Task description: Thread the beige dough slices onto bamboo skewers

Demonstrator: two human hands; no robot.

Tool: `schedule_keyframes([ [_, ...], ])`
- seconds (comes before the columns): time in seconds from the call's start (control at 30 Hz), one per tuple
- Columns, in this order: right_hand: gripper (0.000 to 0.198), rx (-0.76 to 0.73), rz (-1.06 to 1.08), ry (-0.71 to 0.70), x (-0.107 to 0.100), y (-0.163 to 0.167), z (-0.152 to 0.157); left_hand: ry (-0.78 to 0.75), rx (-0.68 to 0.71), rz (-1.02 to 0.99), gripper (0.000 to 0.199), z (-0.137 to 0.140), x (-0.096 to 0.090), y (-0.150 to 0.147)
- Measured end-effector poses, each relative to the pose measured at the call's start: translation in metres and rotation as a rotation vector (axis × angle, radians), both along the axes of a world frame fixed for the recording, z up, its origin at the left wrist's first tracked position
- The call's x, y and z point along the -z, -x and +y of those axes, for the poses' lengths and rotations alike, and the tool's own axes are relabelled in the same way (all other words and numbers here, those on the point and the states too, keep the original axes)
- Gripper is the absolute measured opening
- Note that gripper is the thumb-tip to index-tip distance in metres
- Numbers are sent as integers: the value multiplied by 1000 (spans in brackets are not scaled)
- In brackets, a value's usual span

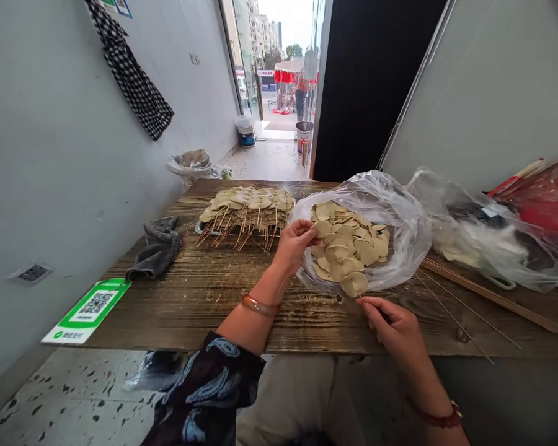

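Threading looks to be the step in hand. The right hand (395,322) closes thumb and fingers on the lower end of a thin, light-brown wooden skewer (359,298), just below a round, flat, beige slice (354,284); more slices overlap above it, though how many are on the skewer is hard to tell. The left hand (294,243) is narrow, pinching the edge of a pale beige flat slice (322,229) over the heap of loose beige slices (369,253) in a clear, crumpled plastic bag (411,238). The bag sits open on the dark-stained wooden surface (199,316), beside stacked skewers of beige slices (251,201). The next move seems to call for keeping the skewer steady and lining its tip, hidden here, with the left hand's slice.
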State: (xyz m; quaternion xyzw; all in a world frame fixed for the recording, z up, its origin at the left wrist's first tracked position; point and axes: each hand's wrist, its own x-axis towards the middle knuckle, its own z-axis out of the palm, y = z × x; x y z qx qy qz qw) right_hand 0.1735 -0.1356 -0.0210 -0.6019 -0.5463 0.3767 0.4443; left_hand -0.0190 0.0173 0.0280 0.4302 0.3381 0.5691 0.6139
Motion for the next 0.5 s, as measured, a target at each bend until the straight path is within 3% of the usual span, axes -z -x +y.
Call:
schedule_keyframes([
  [0.27, 33, -4, -20, 0, 1, 1, 0, -39, -15, 29, 29, -1, -1, 1],
  [0.5, 32, 3, -64, -78, 3, 2, 3, -155, -112, 272, 20, 2, 4, -1],
])
